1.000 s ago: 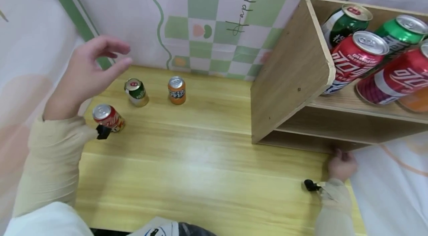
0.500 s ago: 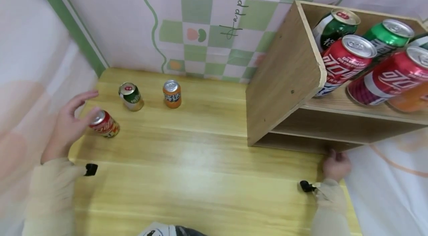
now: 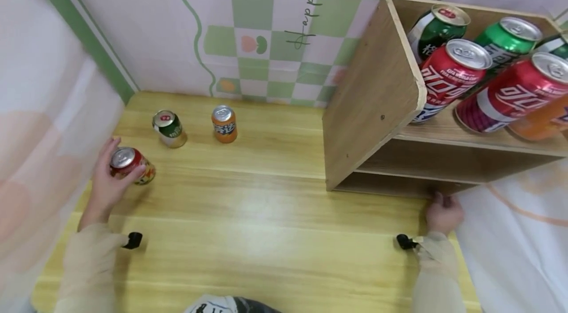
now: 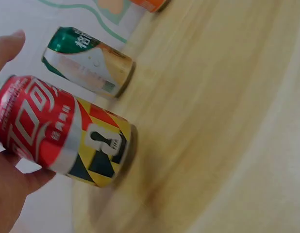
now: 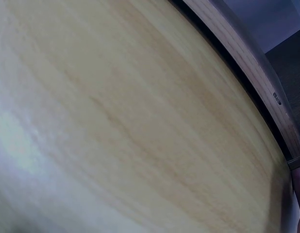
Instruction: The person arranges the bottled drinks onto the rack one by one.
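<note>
A red cola can (image 3: 133,167) stands at the left of the wooden table. My left hand (image 3: 108,185) is spread around it, thumb across the near side and fingers beyond the far side. In the left wrist view, a gap shows between the upper digit and the can (image 4: 58,131). Just behind stands a green and gold can (image 3: 170,129), and to its right an orange soda can (image 3: 225,125). My right hand (image 3: 445,213) grips the lower right front corner of the wooden shelf (image 3: 374,91); its fingers (image 5: 299,189) barely show at the right wrist view's edge.
Several red, green and orange cans, among them a tall red can (image 3: 510,96), stand on the shelf's upper level. Below lies an open lower compartment (image 3: 439,160). A checkered green and white cloth (image 3: 270,22) hangs behind the table (image 3: 248,234).
My left hand has come down from above the table to the red can and now surrounds it. The right hand stays at the shelf corner. The head view has shifted slightly.
</note>
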A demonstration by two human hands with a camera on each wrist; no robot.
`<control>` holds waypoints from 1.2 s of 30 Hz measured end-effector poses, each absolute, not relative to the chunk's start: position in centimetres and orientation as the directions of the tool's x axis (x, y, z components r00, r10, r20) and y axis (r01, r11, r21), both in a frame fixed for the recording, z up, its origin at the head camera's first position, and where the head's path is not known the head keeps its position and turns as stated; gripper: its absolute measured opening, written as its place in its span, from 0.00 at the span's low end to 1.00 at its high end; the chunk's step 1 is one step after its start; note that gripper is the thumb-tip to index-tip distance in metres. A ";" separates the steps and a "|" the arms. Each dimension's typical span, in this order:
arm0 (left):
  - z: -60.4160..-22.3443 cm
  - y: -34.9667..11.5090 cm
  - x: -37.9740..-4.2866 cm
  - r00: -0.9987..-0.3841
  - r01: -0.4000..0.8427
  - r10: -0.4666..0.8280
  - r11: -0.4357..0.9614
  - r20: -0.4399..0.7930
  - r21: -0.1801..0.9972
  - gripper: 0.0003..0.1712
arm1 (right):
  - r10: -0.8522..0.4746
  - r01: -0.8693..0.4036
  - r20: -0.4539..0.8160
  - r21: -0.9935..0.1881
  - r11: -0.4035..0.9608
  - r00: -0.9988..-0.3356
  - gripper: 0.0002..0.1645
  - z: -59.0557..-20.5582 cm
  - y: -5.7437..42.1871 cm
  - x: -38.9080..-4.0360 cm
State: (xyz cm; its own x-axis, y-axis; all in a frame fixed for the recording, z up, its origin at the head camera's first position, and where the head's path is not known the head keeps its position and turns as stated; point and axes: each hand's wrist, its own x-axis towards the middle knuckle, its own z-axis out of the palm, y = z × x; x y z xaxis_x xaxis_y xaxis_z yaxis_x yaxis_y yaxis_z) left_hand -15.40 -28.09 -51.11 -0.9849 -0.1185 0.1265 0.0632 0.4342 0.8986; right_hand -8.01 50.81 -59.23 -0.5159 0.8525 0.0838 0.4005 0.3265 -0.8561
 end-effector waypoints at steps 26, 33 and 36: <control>-52.9 -27.3 -14.8 -0.915 0.074 -0.347 0.362 0.208 0.929 0.48 | 0.860 0.444 0.095 -0.825 0.350 -0.502 0.20 -60.6 52.1 -8.7; -53.0 -27.3 -14.9 -0.944 -0.030 -0.316 0.364 0.093 0.931 0.55 | 0.859 0.436 0.098 -0.829 0.350 -0.503 0.22 -60.4 51.6 -8.4; -53.1 -27.2 -14.9 -0.946 -0.034 -0.312 0.361 0.087 0.932 0.54 | 0.859 0.426 0.097 -0.837 0.344 -0.502 0.23 -60.3 51.4 -8.3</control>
